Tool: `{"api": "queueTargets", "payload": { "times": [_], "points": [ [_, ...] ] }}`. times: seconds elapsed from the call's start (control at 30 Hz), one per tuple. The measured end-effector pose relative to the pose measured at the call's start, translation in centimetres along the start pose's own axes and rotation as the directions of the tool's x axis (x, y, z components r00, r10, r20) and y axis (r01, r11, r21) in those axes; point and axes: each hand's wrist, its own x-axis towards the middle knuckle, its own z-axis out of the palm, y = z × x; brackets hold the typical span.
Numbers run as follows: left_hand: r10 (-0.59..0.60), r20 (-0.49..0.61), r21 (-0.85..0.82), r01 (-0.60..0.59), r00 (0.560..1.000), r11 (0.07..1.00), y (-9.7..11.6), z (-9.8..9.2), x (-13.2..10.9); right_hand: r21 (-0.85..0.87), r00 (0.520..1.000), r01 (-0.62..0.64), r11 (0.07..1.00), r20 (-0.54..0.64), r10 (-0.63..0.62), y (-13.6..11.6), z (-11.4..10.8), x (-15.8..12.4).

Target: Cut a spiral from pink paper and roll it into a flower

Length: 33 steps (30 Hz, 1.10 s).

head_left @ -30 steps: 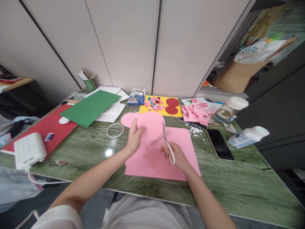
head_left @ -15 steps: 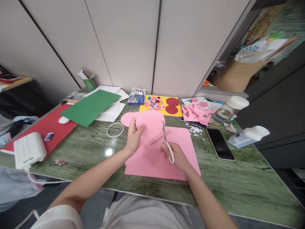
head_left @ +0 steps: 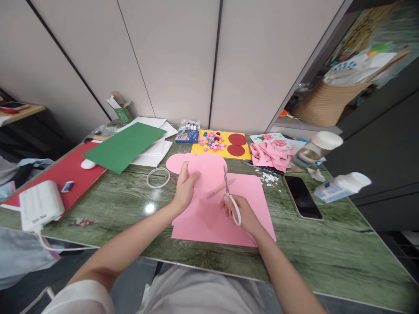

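Note:
My left hand (head_left: 186, 187) pinches a rounded pink paper piece (head_left: 209, 171) by its left edge, thumb on top. My right hand (head_left: 240, 211) is closed round the white handles of a pair of scissors (head_left: 234, 209). The blades point away from me and lie at the right edge of the pink piece. Below both hands are larger pink paper sheets (head_left: 229, 229) on the table. A thin pencil-like stick (head_left: 221, 189) rests on them. Another pink paper circle (head_left: 176, 163) lies behind my left hand.
A white ring (head_left: 158, 186) lies left of my left hand. Behind are a yellow sheet (head_left: 214, 152) with pompoms and dark red circles, and pink scraps (head_left: 273, 156). A phone (head_left: 303, 198) and two bottles stand right. Green paper (head_left: 126, 146) and a white power bank (head_left: 41, 205) are left.
The pink piece in my left hand has tilted and dropped very slightly. Both hands keep nearly the same place, with the scissors still at the paper's edge.

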Motion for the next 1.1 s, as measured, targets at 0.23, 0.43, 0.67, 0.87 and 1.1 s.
{"api": "queueTargets", "payload": {
  "times": [0.23, 0.43, 0.67, 0.87, 1.1],
  "points": [
    [-0.034, 0.019, -0.062, 0.036, 0.999, 0.997, 0.08, -0.04, 0.03, 0.011, 1.0, -0.003, 1.0, 0.003, 0.003, 0.02, 0.06, 0.03],
    [-0.016, -0.001, -0.092, 0.016, 1.0, 0.996, 0.12, -0.09, 0.17, 0.018, 1.0, -0.001, 1.0, 0.005, 0.001, 0.2, 0.06, 0.09],
    [0.015, -0.02, -0.052, -0.016, 1.0, 0.999, 0.16, -0.15, 0.3, 0.007, 1.0, 0.01, 1.0, 0.013, -0.01, 0.35, 0.08, 0.18],
    [0.014, -0.036, -0.045, -0.015, 0.999, 0.999, 0.37, -0.05, 0.29, -0.006, 1.0, 0.025, 1.0, 0.007, -0.025, 0.43, -0.04, 0.13],
    [-0.071, 0.093, -0.039, 0.075, 0.993, 0.996, 0.63, 0.48, -0.06, -0.003, 0.999, 0.018, 1.0, -0.027, -0.018, 0.08, -0.18, 0.07]
  ]
}}
